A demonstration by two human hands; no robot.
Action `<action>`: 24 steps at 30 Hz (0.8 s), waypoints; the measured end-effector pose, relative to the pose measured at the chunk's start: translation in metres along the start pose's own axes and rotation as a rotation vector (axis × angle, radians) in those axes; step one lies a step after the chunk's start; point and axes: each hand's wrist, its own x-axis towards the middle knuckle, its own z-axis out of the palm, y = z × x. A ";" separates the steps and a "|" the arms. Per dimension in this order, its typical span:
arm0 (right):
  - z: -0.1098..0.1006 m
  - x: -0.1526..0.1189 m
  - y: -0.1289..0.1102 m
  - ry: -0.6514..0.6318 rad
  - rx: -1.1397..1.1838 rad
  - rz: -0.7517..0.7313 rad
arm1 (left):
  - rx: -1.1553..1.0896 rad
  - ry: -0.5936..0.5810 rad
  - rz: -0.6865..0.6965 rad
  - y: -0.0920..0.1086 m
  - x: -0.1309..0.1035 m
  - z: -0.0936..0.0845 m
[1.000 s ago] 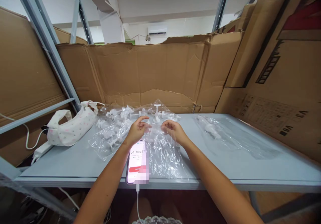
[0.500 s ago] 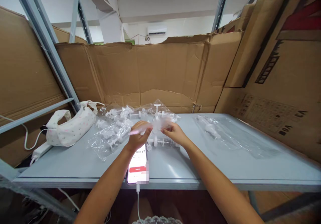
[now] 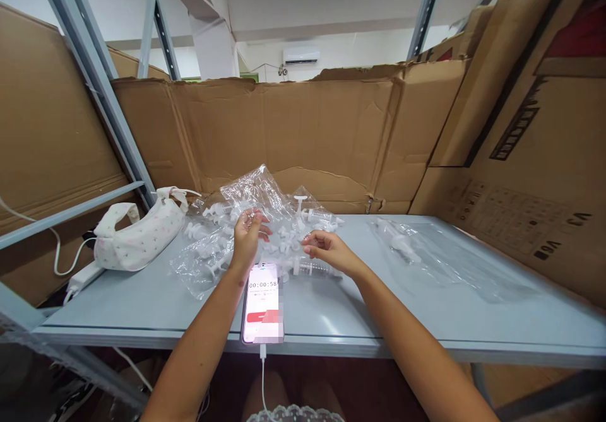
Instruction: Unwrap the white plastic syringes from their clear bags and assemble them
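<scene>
While a crumpled clear plastic bag [image 3: 255,192] is rising above the grey table [image 3: 331,308], the left hand [image 3: 247,236] is gripping its lower edge with curled fingers. Just right of those fingers, the right hand [image 3: 326,250] is pinching the film over a clear plastic syringe [image 3: 312,267]. Nearer, a lit white smartphone [image 3: 262,303] is lying flat.

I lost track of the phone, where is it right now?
In the head view the phone lies flat at the table's front edge, left of centre, beside the left forearm and just below the left hand.
</scene>
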 end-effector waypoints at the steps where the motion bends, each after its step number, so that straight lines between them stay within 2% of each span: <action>1: 0.000 0.000 0.001 -0.003 0.016 -0.001 | 0.001 -0.010 -0.019 -0.001 0.000 0.000; 6: -0.001 0.003 0.002 0.044 -0.006 0.026 | 0.006 -0.110 -0.100 -0.003 -0.002 0.002; 11: -0.016 0.003 -0.002 0.240 -0.018 -0.009 | 0.078 -0.132 -0.136 -0.005 0.000 0.000; 14: -0.038 0.000 -0.011 0.431 -0.010 -0.039 | 0.203 -0.133 -0.095 -0.011 0.005 -0.003; 17: -0.066 -0.010 -0.022 0.634 0.027 -0.035 | 0.456 -0.139 -0.012 -0.021 0.008 -0.009; 20: -0.095 -0.029 -0.032 0.754 0.002 -0.004 | 0.711 -0.229 0.013 -0.028 0.007 -0.016; 22: -0.114 -0.047 -0.036 0.817 -0.042 -0.009 | 0.820 -0.302 0.009 -0.031 0.005 -0.019; 24: -0.133 -0.066 -0.037 0.911 -0.074 0.002 | 0.898 -0.328 0.020 -0.031 0.003 -0.020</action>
